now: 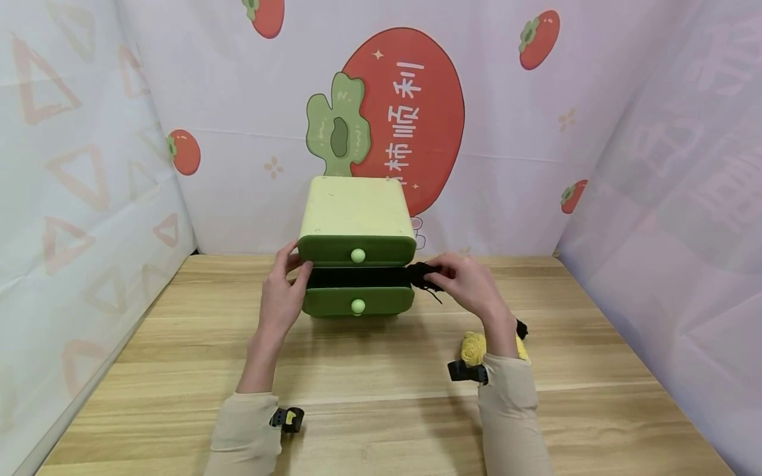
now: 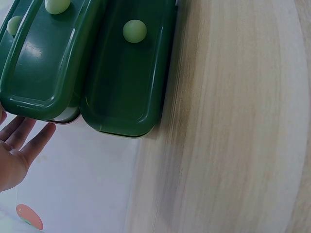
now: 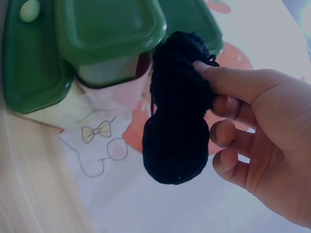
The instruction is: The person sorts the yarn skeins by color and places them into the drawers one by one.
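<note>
A small cabinet (image 1: 360, 205) with a cream top and green fronts stands at the table's back. Its middle drawer (image 1: 333, 301) is pulled out, its inside dark; the top drawer (image 1: 327, 251) and the bottom drawer (image 2: 126, 82) are pushed in. My left hand (image 1: 282, 291) rests on the cabinet's left side, fingers fairly straight and the thumb near the pulled-out drawer's edge. Between thumb and fingers, my right hand (image 1: 467, 281) pinches a black yarn skein (image 3: 177, 111) at the right end of that drawer. A loose strand hangs from the skein.
Yellow yarn (image 1: 473, 348) lies on the wooden table (image 1: 369, 416) beneath my right forearm, partly hidden. Beside it is a black bit (image 1: 522, 328), perhaps more yarn. Printed cloth walls (image 1: 238, 86) stand behind and at both sides.
</note>
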The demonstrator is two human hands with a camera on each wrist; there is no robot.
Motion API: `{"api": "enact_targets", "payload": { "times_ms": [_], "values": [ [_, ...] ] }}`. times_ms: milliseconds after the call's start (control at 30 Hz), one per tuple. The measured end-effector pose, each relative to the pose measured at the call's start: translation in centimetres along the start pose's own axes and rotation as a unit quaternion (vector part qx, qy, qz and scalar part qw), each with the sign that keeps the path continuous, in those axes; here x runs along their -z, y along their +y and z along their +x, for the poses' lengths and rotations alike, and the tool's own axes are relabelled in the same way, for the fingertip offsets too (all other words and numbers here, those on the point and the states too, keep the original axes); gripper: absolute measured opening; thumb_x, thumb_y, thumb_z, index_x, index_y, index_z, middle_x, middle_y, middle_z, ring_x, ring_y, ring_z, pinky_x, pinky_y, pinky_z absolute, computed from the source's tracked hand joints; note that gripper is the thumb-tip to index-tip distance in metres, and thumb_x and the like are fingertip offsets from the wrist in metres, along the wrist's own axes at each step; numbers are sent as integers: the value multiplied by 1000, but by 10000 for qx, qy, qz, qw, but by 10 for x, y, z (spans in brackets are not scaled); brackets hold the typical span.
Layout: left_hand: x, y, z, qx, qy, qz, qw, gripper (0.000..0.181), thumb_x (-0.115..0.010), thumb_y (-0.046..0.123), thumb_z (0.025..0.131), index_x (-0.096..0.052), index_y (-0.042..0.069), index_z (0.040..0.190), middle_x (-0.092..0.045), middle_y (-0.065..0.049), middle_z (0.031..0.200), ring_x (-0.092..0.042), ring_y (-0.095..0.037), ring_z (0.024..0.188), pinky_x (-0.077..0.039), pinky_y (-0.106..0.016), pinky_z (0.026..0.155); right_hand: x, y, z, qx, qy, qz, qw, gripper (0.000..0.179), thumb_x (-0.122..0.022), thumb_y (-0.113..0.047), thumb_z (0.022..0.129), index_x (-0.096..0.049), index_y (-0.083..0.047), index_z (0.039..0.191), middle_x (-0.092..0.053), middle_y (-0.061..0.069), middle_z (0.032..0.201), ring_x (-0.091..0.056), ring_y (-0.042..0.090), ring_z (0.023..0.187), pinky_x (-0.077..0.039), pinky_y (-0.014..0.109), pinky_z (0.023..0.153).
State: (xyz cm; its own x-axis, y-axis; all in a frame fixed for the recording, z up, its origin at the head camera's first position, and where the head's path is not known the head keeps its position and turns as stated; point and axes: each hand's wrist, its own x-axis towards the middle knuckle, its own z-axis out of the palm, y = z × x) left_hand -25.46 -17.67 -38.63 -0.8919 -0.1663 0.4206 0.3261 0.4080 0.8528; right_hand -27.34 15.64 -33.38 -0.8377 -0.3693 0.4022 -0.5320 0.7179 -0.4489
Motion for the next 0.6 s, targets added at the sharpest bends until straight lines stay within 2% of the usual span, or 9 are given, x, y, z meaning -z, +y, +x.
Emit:
{"api": "enact_targets", "payload": {
  "times_ms": [133,333,600],
  "values": [
    [0,0,0,7,-1,-12,10000,50,-57,29,102,-43,23,150,-61,-14,130,-57,-30,126,-54,-54,95,-5,-8,3,556,449,-153,9973,17,-77,-18,88,-77,-16,105,-71,-2,86,-54,10,67,-44,28,60],
    [1,0,0,14,40,-20,10000,50,-58,28,102,-43,22,149,-62,-14,130,-58,-30,126,-54,-54,95,-22,-25,10,1443,861,-328,9852,19,-79,-16,86,-77,-11,104,-69,2,86,-55,10,65,-47,26,58],
    [0,1,0,-53,15,-39,10000,49,-57,27,102,-43,22,149,-62,-14,130,-58,-30,125,-54,-54,94,-41,-45,14,1924,1163,-287,9740,17,-78,-13,86,-76,-11,103,-63,-2,79,-49,7,61,-42,22,54]
  ]
}}
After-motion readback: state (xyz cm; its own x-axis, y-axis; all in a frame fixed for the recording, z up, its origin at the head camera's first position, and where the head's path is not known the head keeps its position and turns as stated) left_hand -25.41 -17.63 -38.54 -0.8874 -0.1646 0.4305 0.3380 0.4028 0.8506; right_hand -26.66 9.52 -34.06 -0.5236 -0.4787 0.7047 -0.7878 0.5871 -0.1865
